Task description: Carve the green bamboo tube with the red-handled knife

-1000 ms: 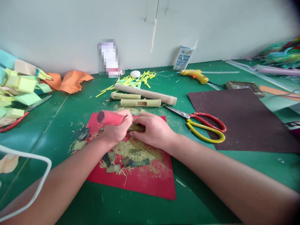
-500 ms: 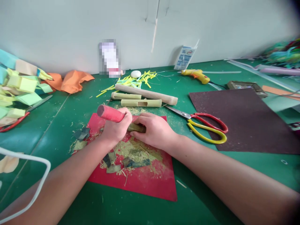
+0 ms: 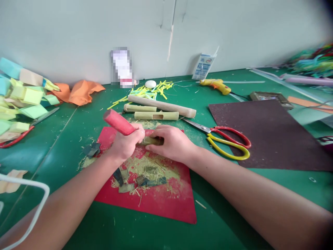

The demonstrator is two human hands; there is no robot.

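My left hand [image 3: 127, 140] is wrapped around a thick red rod [image 3: 118, 121], whose blunt end rises up to the left; its kind I cannot make out. With fingers curled over it, my right hand [image 3: 171, 142] grips a short bamboo tube [image 3: 153, 140], its dark open end showing near the fingertips. Both hands are close together over the far part of a red sheet [image 3: 169, 210]. Pale dust, shavings and dark scraps [image 3: 156, 181] cover the sheet's middle. The lower end of the rod is hidden by my left hand.
Behind my hands lie a notched bamboo piece [image 3: 169, 116] and a longer pale stick [image 3: 161, 105]. Scissors [image 3: 223, 139] overlap a dark brown sheet [image 3: 270, 139] at the right. A yellow glue gun [image 3: 217, 85] sits farther back. Coloured paper pieces [image 3: 28, 93] pile up at left.
The red rod has tilted more steeply, its free end shifting slightly left and down, with my left hand moving a little left. My right hand stays on the bamboo tube.
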